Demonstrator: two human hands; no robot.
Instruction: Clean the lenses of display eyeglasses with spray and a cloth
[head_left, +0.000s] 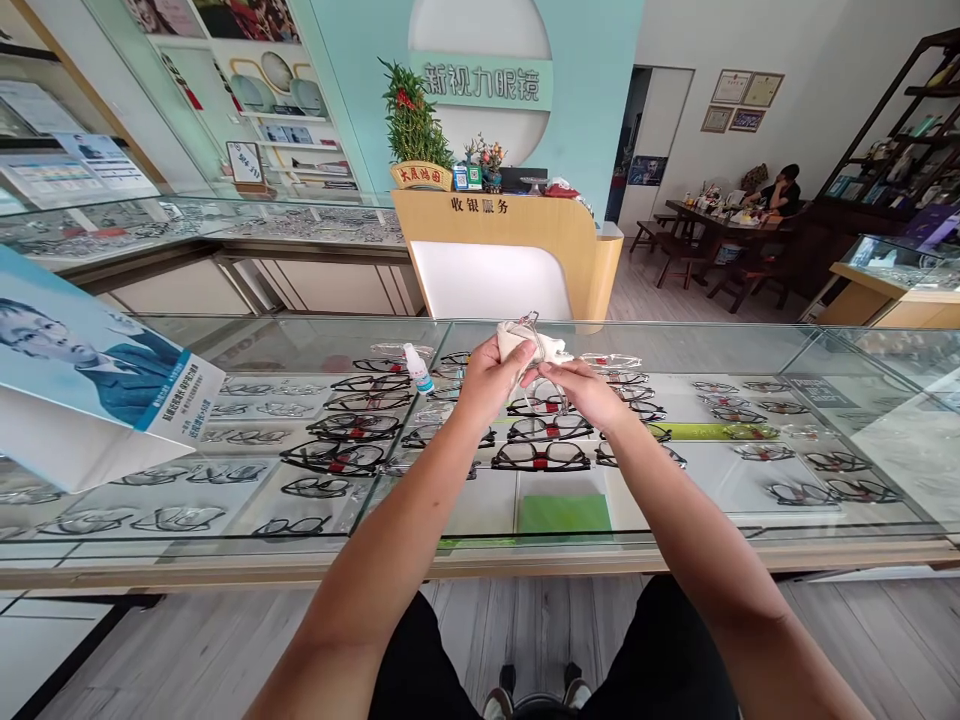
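Above the glass display counter (675, 345) both my hands meet at one pair of clear-framed glasses (541, 392). My left hand (487, 378) presses a white cloth (529, 345) around the upper part of the glasses. The lower part of the frame is pinched by my right hand (581, 388). A small white spray bottle (418, 368) with a blue label stands on the glass just left of my left hand. Several dark and clear glasses frames (540, 455) lie in rows inside the case below.
A tilted poster board (90, 380) rests on the counter at the left. Beyond the counter is a wooden cashier desk (517, 250) with a plant. A person sits at a table (780, 190) at the far right. More glass cases stand left and right.
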